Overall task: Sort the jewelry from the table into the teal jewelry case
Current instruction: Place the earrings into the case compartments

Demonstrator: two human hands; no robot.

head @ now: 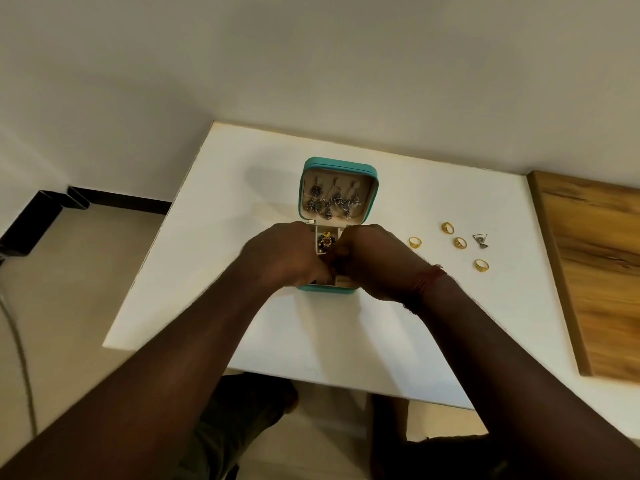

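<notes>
Both arms reaching forward, left grip (277, 254) and right grip (377, 261) meeting over open teal jewelry case (339, 167) sitting mid counter (242, 188), both curling inward, cannot tell whether holding anything, gold rings (460, 242) lying toward right edge.

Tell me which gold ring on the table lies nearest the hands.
The leftmost ring, alone beside the right hand; the other three rings lie farther right.

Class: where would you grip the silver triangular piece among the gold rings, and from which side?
Pinch the silver triangular piece across its wire triangle, coming straight down from above. It lies flat on the table, apart from the nearest gold ring, so probably only its thin edges offer a hold.
</notes>
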